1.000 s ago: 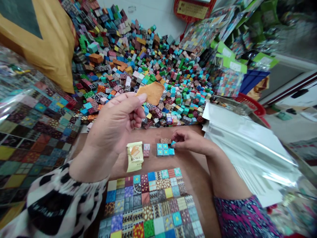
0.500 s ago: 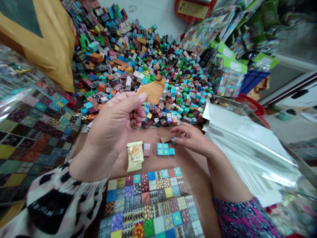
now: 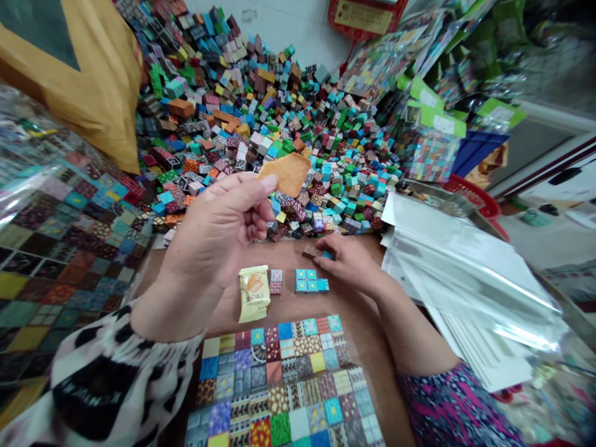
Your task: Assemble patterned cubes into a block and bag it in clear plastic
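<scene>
My left hand (image 3: 218, 214) is raised over the table and pinches a bitten, golden-brown cracker (image 3: 289, 174) between thumb and fingers. My right hand (image 3: 347, 261) rests on the tabletop, thumb and fingers closed around a small brown block (image 3: 311, 251) and a blue block (image 3: 328, 254) beside it. Just in front of that hand lie several turquoise blocks with yellow marks (image 3: 307, 280), set together. Left of these are a pink-patterned block (image 3: 276, 281) and a yellow cracker wrapper (image 3: 254, 293). Nearest me, patterned blocks form a flat, close-packed grid (image 3: 284, 385).
A large heap of mixed printed blocks (image 3: 261, 112) rises against the wall behind the table. Bagged block sets (image 3: 69, 248) stand at left, below a yellow bag (image 3: 107, 81). At right lie white sheets and clear plastic (image 3: 456, 267), with a red basket (image 3: 479, 198) behind.
My right hand has moved slightly left and its fingers have closed on the brown and blue blocks. My left hand holds the cracker in nearly the same place.
</scene>
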`<state>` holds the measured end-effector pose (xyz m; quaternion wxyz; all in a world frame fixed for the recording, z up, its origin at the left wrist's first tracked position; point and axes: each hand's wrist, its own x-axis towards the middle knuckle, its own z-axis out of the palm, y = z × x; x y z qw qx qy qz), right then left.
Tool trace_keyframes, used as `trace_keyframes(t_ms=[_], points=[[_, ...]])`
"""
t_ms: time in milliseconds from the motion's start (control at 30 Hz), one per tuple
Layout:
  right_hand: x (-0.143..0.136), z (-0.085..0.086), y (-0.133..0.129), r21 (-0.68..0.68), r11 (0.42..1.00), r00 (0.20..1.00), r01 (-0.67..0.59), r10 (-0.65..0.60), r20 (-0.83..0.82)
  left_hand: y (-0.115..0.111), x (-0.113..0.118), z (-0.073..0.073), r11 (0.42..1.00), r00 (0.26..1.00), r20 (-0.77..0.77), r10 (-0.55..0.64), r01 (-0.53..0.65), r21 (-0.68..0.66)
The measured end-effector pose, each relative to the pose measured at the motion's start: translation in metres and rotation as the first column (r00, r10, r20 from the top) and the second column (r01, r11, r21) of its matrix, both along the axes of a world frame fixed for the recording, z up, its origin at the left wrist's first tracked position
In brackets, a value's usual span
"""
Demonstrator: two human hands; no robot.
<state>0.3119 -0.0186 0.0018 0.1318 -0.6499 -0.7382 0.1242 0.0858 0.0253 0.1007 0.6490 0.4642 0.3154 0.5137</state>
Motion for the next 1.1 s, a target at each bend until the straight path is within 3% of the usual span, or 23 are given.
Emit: trace_keyframes(t_ms=[167,433,700,933,1100], points=[[0.002,0.000,-0.001,-0.029,0.999,0.999,0.033,-0.034,-0.028,0.002,-0.001,-0.002,1.000,1.000,0.014,-0.005,0.005,0.000],[0.010,0.016,-0.006,-0.152,0.986,0.991,0.067,-0.084,-0.108,0.000,-0.001,0.000,1.000,1.000,0.006,0.024,-0.024,0.004],[0.004,0.002,-0.003,-0.070,0.991,0.989,0.111,-0.116,-0.087,-0.001,0.000,-0.001,1.000,1.000,-0.013,0.018,-0.018,0.018],[0.004,0.003,-0.003,-0.090,0.995,0.983,0.039,-0.054,-0.176,0.002,-0.001,-0.002,1.000,1.000,-0.020,-0.002,0.002,0.013],[0.007,0.014,-0.007,-0.115,0.993,0.974,-0.007,-0.019,-0.227,0.004,-0.001,-0.002,1.000,1.000,-0.002,-0.007,0.007,0.006]])
